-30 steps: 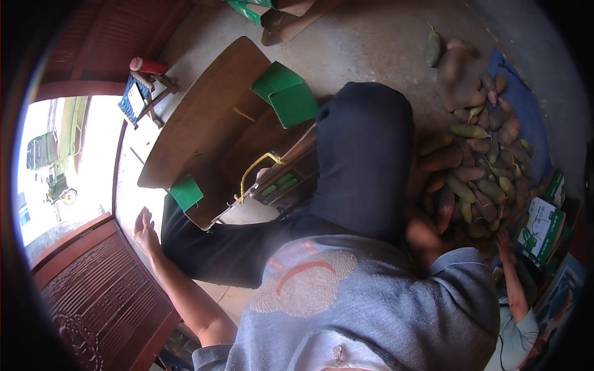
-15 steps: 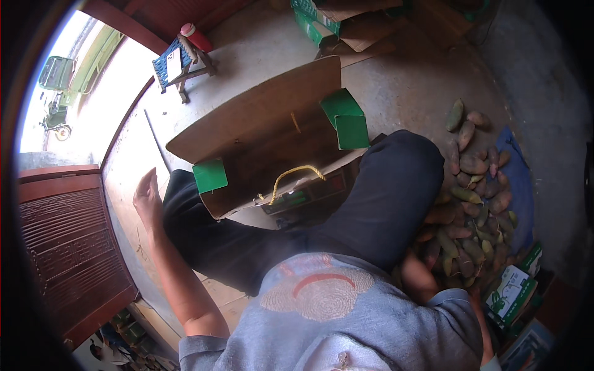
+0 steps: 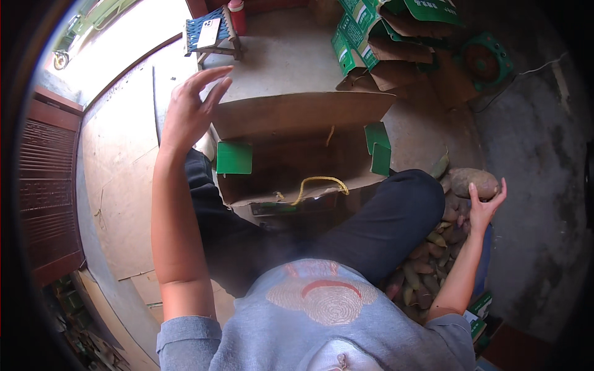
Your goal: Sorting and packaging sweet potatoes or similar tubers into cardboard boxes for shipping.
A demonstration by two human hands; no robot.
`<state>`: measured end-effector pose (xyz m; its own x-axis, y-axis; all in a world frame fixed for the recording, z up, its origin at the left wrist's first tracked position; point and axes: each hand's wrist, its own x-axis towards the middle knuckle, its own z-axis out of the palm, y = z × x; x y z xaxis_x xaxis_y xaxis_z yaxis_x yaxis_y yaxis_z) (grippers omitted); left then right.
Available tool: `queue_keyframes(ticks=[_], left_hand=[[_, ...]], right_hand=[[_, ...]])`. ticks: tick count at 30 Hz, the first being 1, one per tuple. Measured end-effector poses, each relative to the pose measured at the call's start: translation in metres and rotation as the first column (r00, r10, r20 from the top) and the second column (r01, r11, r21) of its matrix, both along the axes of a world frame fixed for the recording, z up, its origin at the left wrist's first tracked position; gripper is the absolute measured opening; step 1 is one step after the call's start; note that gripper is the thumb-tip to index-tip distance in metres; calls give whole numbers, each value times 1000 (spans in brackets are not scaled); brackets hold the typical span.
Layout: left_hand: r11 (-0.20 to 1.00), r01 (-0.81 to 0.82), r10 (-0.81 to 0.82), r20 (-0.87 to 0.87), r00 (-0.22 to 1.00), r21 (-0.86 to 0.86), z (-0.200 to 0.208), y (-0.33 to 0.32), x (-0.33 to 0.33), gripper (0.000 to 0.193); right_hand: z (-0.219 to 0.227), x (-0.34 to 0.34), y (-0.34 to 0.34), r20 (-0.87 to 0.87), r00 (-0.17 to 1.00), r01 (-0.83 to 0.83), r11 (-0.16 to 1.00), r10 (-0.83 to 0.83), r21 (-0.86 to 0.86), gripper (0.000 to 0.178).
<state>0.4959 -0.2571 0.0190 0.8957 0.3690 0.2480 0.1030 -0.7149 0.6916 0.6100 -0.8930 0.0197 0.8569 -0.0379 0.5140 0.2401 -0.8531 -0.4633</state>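
An open cardboard box with green corner flaps and a yellow rope handle stands in front of my knees. Its dark inside shows no contents I can make out. My left hand is raised by the box's far left corner, holding nothing, fingers apart. Out to the right, my right hand grips a large brownish root vegetable, thumb on one side and fingers on the other. Below it lies a heap of long pinkish and green root vegetables, partly hidden by my knee and right arm.
Beyond the box stand a blue woven stool bearing a phone, a red bottle, and stacked green cartons. A round green device sits far right. At left is a brown slatted panel.
My right hand has come up from beside my body, now holding a large root vegetable. My left hand has risen and moved forward and right. The view has shifted too.
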Motion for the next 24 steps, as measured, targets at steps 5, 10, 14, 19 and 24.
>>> queue_keyframes(ticks=[5, 10, 14, 19, 24], left_hand=[[985, 145, -146, 5, 989, 94, -14, 0, 29, 36], [968, 229, -214, -135, 967, 105, -35, 7, 19, 40], [964, 243, -236, -76, 969, 108, -42, 15, 9, 30], [955, 298, -298, -63, 953, -3, -51, 14, 3, 23], [945, 327, -327, -55, 943, -14, -51, 19, 0, 24]], right_hand=[[91, 5, 157, -62, 830, -536, 822, 555, 191, 95], [73, 7, 298, -288, 341, -932, 361, 895, 18, 81], [-2, 0, 382, -499, 9, -1000, 3, 866, -12, 81], [-119, -20, 427, -775, 64, -972, -137, 628, -191, 68], [-182, -59, 470, -787, 171, -975, -14, 593, -222, 64]])
